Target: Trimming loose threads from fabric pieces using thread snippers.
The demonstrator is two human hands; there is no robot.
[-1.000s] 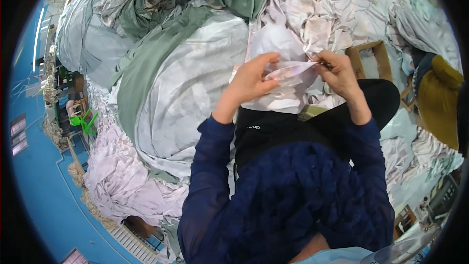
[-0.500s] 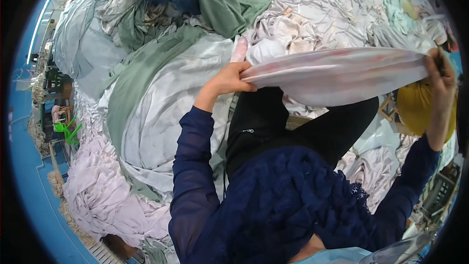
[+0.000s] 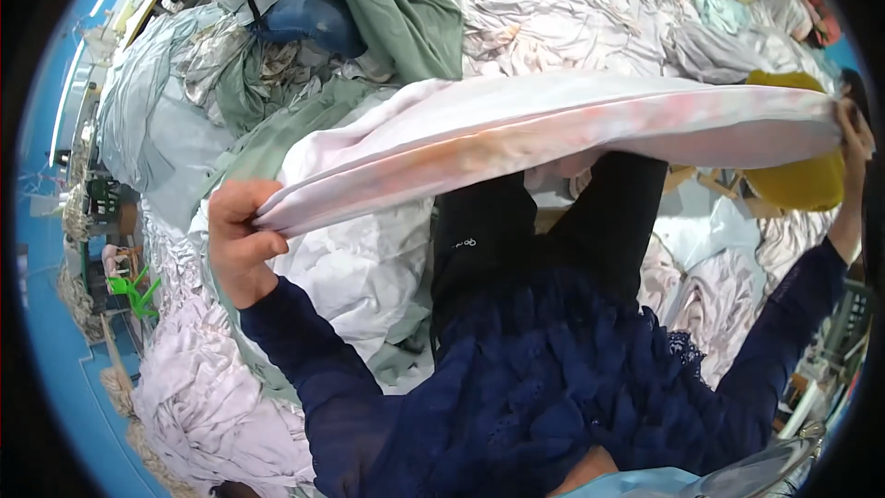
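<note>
A long piece of white fabric with blurred pink and orange patches (image 3: 516, 143) is stretched across in front of me, above my black-trousered legs. My left hand (image 3: 244, 235) grips one end of it, fingers and thumb closed on the edge. At the far right my right hand (image 3: 855, 134) holds the other end, its fingers partly hidden near the picture's rim. Between the hands the upper edge is drawn nearly taut, and part of the cloth falls away on the far side. Beneath and beyond it lie heaped white sheets (image 3: 346, 267).
Green cloth (image 3: 396, 9) hangs by a person in blue jeans (image 3: 313, 23) at the far left. Crumpled pale fabric (image 3: 572, 9) covers the far side. Pinkish fabric (image 3: 207, 387) is heaped at left, near a small green plastic object (image 3: 135, 290). A mustard-yellow item (image 3: 797, 180) sits at right.
My left hand has moved left and toward me, pulling the fabric much wider. My right hand has shifted slightly outward. The other person's arm shows more at the far left.
</note>
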